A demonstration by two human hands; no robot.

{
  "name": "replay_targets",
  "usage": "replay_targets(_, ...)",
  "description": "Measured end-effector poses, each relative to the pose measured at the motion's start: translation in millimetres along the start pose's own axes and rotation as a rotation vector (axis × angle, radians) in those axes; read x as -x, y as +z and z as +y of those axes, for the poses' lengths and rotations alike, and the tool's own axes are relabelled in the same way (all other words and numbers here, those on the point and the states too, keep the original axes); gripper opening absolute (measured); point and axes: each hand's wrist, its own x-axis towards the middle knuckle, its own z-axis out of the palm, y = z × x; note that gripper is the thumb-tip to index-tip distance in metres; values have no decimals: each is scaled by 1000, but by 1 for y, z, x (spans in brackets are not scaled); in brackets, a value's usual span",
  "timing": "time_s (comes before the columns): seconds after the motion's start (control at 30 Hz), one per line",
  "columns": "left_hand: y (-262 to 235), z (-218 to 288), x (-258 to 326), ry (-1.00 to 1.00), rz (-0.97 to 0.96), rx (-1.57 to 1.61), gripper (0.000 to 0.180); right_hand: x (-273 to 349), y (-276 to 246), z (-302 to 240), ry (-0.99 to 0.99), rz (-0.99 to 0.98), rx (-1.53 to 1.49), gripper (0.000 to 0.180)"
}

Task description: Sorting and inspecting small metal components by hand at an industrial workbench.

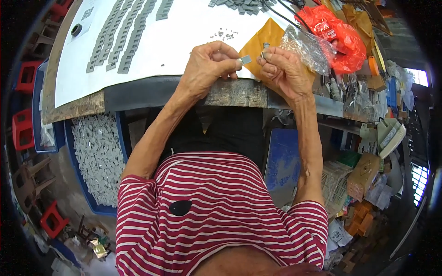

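A worn wooden workbench [73,108] with a chipped front edge, topped by a white sheet [184,41]. On that sheet, toward its left, long rows of small grey parts [122,39] in diagonal strips; left of the rows, a small black ring [76,30]. Right of the rows, a scatter of tiny metal bits [225,34], then a yellow-brown envelope [262,41]. Further right, a clear plastic bag [308,46] and a crumpled red bag [338,34]. At the sheet's far edge, a loose heap of grey pieces [241,5].
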Motion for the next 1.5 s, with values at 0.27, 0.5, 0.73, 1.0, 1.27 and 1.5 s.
replay_targets(0.27, -5, -8, 3, -29, 18, 33, 22, -1, 20, 16, -29, -5, 31, 6)
replay_targets(0.5, -4, -12, 3, 26, -3, 43, 23, -3, 27, 23, -99, 30, 107, 9)
replay_targets(0.73, -6, -8, 7, 18, -102, 42, 25, -3, 35, 25, -143, 66, 213, 11)
replay_targets(1.0, -12, -4, 19, -52, -56, 180, 16, 9, 47, 34, -175, 153, 113, 10)
replay_targets(1.27, -14, -7, 34, -16, 7, 188, 19, 19, 64, 46, -210, 133, 185, 11)
replay_targets(1.5, -13, -15, 37, 29, 52, 120, 20, 16, 66, 55, -215, 148, 239, 11)
